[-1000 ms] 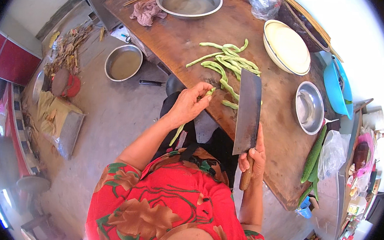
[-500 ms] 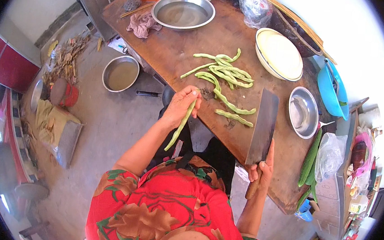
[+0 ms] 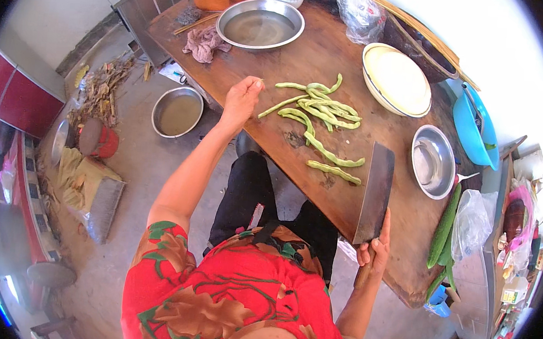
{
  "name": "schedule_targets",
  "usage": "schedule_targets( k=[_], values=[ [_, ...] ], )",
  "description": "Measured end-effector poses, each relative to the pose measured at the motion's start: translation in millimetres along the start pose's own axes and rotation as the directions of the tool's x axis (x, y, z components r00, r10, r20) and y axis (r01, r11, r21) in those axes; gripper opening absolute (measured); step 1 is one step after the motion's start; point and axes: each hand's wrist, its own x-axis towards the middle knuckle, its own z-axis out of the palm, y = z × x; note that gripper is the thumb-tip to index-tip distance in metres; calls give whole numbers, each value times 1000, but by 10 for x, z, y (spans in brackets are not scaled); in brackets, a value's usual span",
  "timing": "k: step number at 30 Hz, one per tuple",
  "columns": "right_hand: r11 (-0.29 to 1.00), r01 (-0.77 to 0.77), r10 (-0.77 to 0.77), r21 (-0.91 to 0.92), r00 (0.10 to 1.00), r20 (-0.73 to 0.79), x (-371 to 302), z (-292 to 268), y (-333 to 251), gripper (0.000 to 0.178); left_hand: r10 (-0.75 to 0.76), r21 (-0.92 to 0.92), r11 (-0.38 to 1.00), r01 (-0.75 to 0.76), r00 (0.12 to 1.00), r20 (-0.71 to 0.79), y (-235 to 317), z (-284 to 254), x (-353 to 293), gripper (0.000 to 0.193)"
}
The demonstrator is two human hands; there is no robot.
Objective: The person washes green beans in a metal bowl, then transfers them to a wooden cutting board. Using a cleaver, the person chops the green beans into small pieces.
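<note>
My left hand (image 3: 244, 98) is closed above the near left edge of the table. A small tip of a green bean (image 3: 262, 81) pokes out at its fingertips; the rest is hidden by the hand and forearm. At the table's right front corner, my right hand (image 3: 375, 249) grips a cleaver (image 3: 377, 190) by its wooden handle, the broad dark blade pointing up and away from me. Between the two hands, a loose heap of green beans (image 3: 329, 110) lies on the wooden table (image 3: 273, 150), with two single beans (image 3: 335, 172) nearer the blade.
A metal basin of water (image 3: 260, 25) and a pinkish rag (image 3: 205, 43) lie at the far left. Rightward are a covered enamel bowl (image 3: 397, 79), a steel bowl (image 3: 433, 162), a blue basin (image 3: 476, 127) and cucumbers (image 3: 443, 227). Another water basin (image 3: 178, 112) stands on the floor.
My left hand has moved forward, away from my body, and its long hanging bean is now out of sight. The right hand still holds the cleaver in nearly the same place.
</note>
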Motion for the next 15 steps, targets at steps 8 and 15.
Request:
schedule_targets(
  k=[8,15],
  values=[
    [997,18,-23,70,997,70,56,-95,18,95,142,452,883,-127,990,1,-147,153,715,30],
    [993,-19,6,115,994,109,93,-169,32,95,2,208,978,25,992,-130,-548,270,1072,30]
  ],
)
